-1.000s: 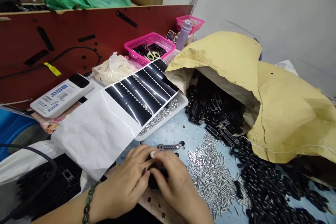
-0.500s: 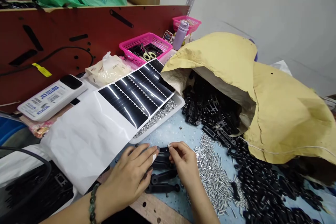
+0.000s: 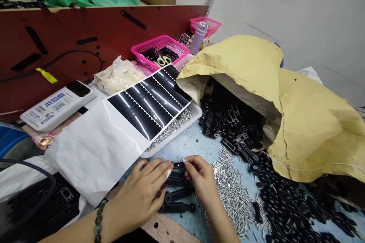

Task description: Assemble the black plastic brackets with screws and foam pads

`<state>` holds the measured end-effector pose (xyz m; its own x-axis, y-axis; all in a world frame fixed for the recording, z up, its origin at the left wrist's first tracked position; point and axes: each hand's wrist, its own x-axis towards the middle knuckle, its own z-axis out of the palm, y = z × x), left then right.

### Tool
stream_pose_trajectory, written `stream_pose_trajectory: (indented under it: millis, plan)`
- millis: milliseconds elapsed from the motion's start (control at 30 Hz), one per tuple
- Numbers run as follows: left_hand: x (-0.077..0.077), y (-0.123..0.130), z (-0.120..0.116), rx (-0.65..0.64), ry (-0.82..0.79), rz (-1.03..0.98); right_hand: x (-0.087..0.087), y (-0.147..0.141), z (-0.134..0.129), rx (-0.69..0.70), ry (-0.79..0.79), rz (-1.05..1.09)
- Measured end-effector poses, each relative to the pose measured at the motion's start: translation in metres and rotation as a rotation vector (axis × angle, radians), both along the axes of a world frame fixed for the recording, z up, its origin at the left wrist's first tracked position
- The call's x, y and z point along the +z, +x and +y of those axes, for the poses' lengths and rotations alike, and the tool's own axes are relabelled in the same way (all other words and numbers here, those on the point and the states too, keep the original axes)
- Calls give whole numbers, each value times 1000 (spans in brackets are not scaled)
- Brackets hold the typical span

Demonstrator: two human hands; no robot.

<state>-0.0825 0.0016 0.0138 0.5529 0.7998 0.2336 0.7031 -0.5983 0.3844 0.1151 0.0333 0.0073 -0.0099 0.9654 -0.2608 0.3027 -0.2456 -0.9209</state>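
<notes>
My left hand [image 3: 144, 190] lies nearly flat over the left ends of several black plastic arms [image 3: 177, 194], its fingers stretched out and a white strip round one fingertip. The arms lie side by side on the blue tabletop [image 3: 194, 142]. At the right end of the farthest arm, my right hand [image 3: 202, 177] is closed in a pinch of thumb and forefinger. A small whitish bit shows at those fingertips, too small to name. Just right of that hand spreads a heap of silver pins and nuts [image 3: 230, 182].
A white tray of small metal pieces [image 3: 182, 121] sits partly under a sheet of black stickers [image 3: 148, 102]. Yellow paper sacks [image 3: 319, 121] spill black parts [image 3: 288, 193] at right. Behind stand a pink basket with scissors [image 3: 161, 51], a purple bottle [image 3: 199, 38] and a white box [image 3: 57, 104].
The whole view has shifted very slightly. Both hands keep nearly the same place and pose over the black plastic arms.
</notes>
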Motion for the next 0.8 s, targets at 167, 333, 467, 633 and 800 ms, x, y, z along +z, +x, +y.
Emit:
stream_pose_trajectory:
  millis: [167,333,467,633,800]
  plan:
    - [3,-1,0,-17,-10,12,-1,1,-1,14,35,-50]
    - [3,2,1,-22,-10,42,0,-1,0,103,146,-269]
    - [2,7,1,-5,-32,22,-2,-1,0,139,243,-526]
    - [16,5,1,-4,-140,-28,17,3,-6,114,376,-638]
    - [48,-1,2,-101,-312,-173,63,-13,-20,512,487,-180]
